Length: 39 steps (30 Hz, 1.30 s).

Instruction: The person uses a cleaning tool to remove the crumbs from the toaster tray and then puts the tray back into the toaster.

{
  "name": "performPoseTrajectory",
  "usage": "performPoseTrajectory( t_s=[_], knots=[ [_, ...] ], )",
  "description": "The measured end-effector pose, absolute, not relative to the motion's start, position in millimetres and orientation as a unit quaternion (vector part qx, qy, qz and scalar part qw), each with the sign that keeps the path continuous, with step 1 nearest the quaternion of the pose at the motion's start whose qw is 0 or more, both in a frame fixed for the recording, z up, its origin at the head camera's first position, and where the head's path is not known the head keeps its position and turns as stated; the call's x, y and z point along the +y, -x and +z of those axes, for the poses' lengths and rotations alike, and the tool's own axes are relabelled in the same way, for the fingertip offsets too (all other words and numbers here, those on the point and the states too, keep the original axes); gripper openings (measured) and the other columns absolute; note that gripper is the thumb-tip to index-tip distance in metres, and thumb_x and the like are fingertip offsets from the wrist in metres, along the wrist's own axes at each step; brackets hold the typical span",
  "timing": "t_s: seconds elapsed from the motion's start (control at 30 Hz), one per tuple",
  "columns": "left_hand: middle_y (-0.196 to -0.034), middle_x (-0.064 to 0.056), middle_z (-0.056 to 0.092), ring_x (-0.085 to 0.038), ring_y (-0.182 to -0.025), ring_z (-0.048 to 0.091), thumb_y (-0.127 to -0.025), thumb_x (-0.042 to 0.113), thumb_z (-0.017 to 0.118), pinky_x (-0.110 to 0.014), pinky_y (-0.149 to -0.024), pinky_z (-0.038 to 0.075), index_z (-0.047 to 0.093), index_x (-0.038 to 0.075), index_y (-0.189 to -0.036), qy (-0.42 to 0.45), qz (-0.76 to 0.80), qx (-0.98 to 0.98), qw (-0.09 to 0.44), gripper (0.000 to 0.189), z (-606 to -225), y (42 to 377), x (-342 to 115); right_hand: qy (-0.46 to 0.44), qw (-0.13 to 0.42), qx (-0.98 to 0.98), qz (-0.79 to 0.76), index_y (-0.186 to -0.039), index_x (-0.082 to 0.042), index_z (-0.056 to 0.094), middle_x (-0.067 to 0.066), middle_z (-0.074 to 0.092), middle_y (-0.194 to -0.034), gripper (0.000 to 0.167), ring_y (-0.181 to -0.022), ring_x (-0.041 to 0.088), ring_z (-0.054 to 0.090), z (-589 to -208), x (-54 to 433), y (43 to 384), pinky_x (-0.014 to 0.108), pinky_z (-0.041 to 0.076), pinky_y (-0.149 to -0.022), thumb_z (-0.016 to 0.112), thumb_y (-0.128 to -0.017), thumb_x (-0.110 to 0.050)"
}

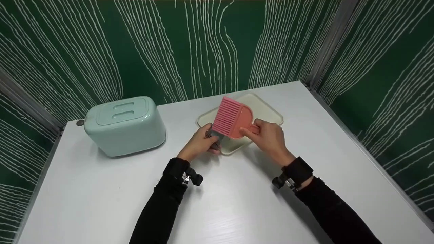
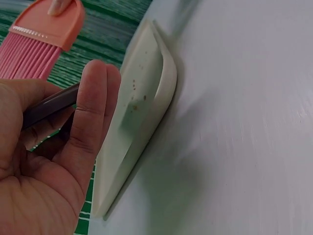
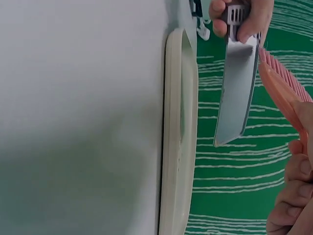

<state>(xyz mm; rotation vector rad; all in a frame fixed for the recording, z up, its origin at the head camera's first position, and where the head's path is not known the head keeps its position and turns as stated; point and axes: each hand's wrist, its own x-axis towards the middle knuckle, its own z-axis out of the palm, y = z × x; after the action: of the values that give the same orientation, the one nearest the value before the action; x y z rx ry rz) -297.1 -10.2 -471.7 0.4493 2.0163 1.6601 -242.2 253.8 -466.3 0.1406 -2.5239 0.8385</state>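
Observation:
My right hand (image 1: 270, 137) grips the short handle of a pink and coral pastry brush (image 1: 241, 120), its bristles pointing to the upper left. In my left hand (image 1: 199, 143) is a flat tool with a shiny metal blade (image 3: 237, 93) and a dark slotted handle, held between thumb and fingers. Seen from the head, the brush bristles overlap this blade and hide most of it. Both things are held up over the near left part of a cream tray (image 1: 271, 113). Small brown crumbs (image 2: 134, 95) lie on the tray in the left wrist view.
A mint green toaster (image 1: 125, 128) with two long slots on its lid stands on the left of the white table (image 1: 112, 200). A small dark round piece (image 1: 80, 122) shows at its far left end. Green walls with white lines (image 1: 217, 44) close off the back and sides.

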Motion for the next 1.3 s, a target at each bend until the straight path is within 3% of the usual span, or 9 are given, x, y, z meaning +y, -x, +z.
performPoseTrajectory(
  t_s=[0.17,0.43,0.73,0.97,1.1,1.3],
  knots=[
    [-0.1,-0.018,0.071,-0.022,-0.08,0.078,-0.109,0.007,0.054,-0.039,-0.077,0.069,0.054,0.014,-0.143,-0.169,0.598,0.748,0.233,0.035,-471,297,-9,-0.044,0.246,-0.924,0.288,-0.069,-0.017,0.051,-0.01,0.039,-0.058,0.052,-0.055,0.011,0.037,-470,249,245,0.03,0.025,-0.052,0.083,-0.092,-0.052],
    [-0.096,-0.021,0.07,-0.023,-0.08,0.077,-0.109,0.004,0.054,-0.04,-0.076,0.069,0.05,0.006,-0.121,-0.176,0.595,0.75,0.231,0.012,-472,296,-11,-0.016,0.268,-0.932,0.244,-0.071,-0.013,0.055,0.0,0.051,-0.058,0.051,-0.056,0.018,0.044,-479,258,253,0.032,0.029,-0.052,0.081,-0.094,-0.051],
    [-0.102,-0.029,0.072,-0.019,-0.077,0.077,-0.109,0.007,0.055,-0.041,-0.076,0.069,0.053,0.009,-0.126,-0.188,0.573,0.766,0.222,0.017,-470,294,-12,0.025,0.27,-0.943,0.194,-0.078,-0.008,0.063,0.009,0.063,-0.062,0.05,-0.054,0.027,0.059,-490,284,257,0.038,0.039,-0.049,0.08,-0.094,-0.052],
    [-0.094,-0.02,0.074,-0.017,-0.073,0.076,-0.109,0.006,0.053,-0.039,-0.071,0.068,0.056,0.009,-0.129,-0.208,0.537,0.792,0.204,0.02,-470,294,-9,0.039,0.281,-0.943,0.173,-0.081,-0.005,0.067,0.017,0.074,-0.071,0.049,-0.061,0.041,0.071,-493,294,261,0.054,0.051,-0.052,0.081,-0.093,-0.051],
    [-0.088,-0.012,0.071,-0.016,-0.07,0.073,-0.108,0.005,0.051,-0.041,-0.069,0.068,0.056,0.01,-0.129,-0.216,0.512,0.809,0.191,0.022,-471,294,-8,0.038,0.277,-0.945,0.171,-0.084,-0.004,0.069,0.018,0.076,-0.073,0.048,-0.062,0.04,0.072,-492,296,261,0.053,0.052,-0.052,0.081,-0.093,-0.05],
    [-0.088,-0.012,0.071,-0.016,-0.068,0.073,-0.108,0.004,0.051,-0.041,-0.068,0.068,0.057,0.011,-0.133,-0.225,0.505,0.814,0.181,0.027,-471,295,-9,0.047,0.275,-0.945,0.17,-0.083,-0.004,0.067,0.018,0.072,-0.069,0.048,-0.06,0.039,0.07,-491,301,261,0.05,0.049,-0.051,0.081,-0.094,-0.048]
  ],
)
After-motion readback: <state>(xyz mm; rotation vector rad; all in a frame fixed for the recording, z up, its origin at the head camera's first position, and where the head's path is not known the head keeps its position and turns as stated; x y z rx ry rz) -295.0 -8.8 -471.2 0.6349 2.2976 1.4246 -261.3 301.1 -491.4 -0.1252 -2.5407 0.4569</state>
